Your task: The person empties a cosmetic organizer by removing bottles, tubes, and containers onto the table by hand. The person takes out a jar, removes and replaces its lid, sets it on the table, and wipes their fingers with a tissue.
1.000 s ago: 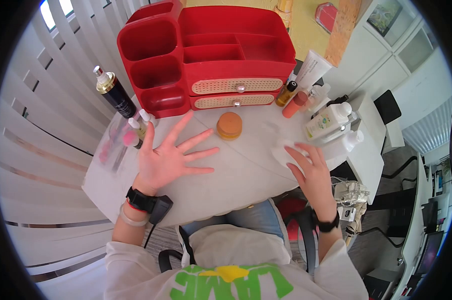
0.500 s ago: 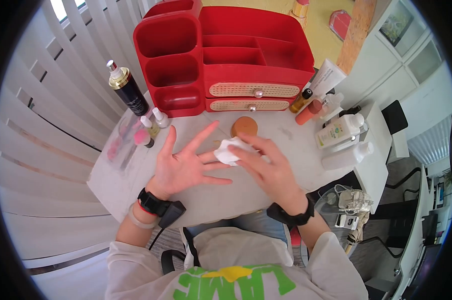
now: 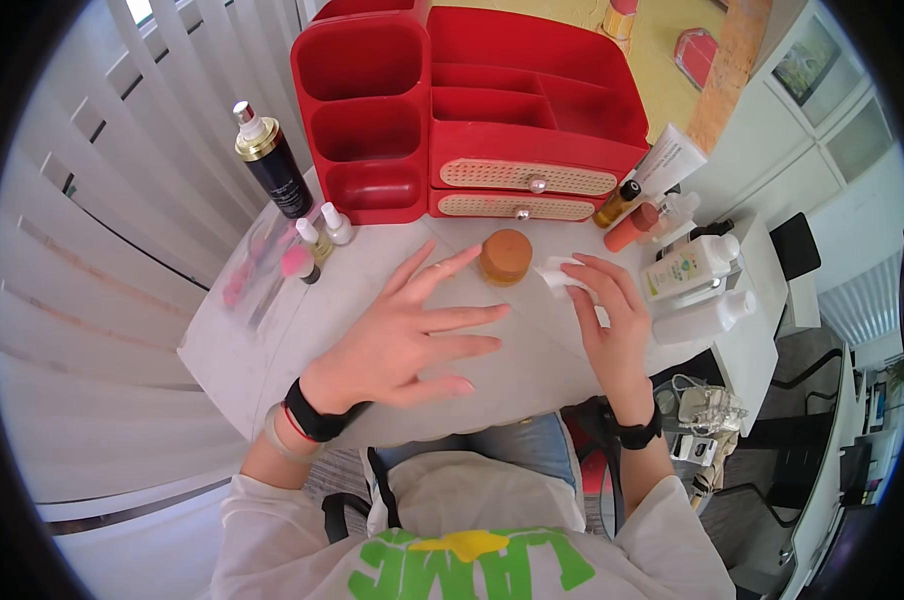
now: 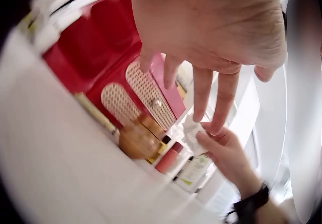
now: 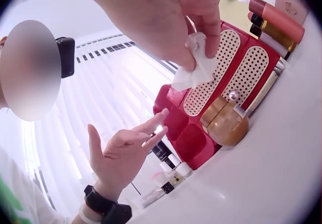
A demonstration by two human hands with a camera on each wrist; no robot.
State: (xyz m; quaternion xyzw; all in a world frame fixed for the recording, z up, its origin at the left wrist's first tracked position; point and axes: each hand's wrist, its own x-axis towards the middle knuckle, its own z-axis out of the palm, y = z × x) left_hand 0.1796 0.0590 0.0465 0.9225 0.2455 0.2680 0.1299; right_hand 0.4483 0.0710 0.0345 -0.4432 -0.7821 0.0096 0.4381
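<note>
My left hand (image 3: 422,330) hovers over the white table (image 3: 272,330) with its back up and fingers straight and spread, holding nothing. Its fingertips (image 4: 201,113) point toward a round brown jar (image 3: 504,257). My right hand (image 3: 602,305) is just right of the jar and pinches a crumpled white tissue (image 3: 557,275) between its fingers. In the right wrist view the tissue (image 5: 196,65) hangs from the fingers above the jar (image 5: 224,123), with the left hand (image 5: 126,153) farther back.
A red organizer (image 3: 472,110) with two drawers stands at the back. A black pump bottle (image 3: 272,170) and small vials (image 3: 322,235) stand at the left. White bottles (image 3: 687,265), a tube (image 3: 667,160) and orange bottles (image 3: 632,225) crowd the right edge.
My left hand has turned from palm up to palm down and shifted right. My right hand carried the tissue off the left fingers and back to the right of the jar.
</note>
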